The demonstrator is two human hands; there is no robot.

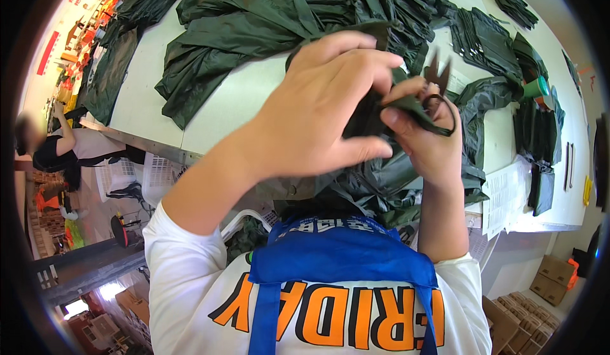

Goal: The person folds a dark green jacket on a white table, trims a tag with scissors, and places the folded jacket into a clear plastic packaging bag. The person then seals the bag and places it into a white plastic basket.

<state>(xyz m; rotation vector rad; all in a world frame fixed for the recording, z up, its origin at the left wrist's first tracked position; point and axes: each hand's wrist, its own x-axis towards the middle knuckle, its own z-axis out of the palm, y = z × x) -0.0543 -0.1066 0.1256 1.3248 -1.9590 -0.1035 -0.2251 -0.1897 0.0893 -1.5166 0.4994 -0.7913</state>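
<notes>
Dark green fabric, thin and creased, is the piece in hand [372, 116]: it is held up in front of the person's chest, above the near edge of a pale worktable [210, 107], and its lower part falls in folds toward a blue apron [337, 253]. The left hand [318, 110] is closed over the piece from above, fingers curled down across it and thumb pressed along its underside. The right hand [426, 132] pinches a narrow strip of the same fabric between thumb and forefinger and also grips small thread snips [438, 88], whose 2 short blades point upward, slightly parted, clear of the cloth.

Behind the hands a large heap of the same green fabric [286, 12] covers the far part of the table. To the right lie flatter stacks of dark green pieces [483, 37], a green roll of tape [535, 88] and a printed paper sheet [505, 193]. At the far left another person [60, 148] sits by a second table.
</notes>
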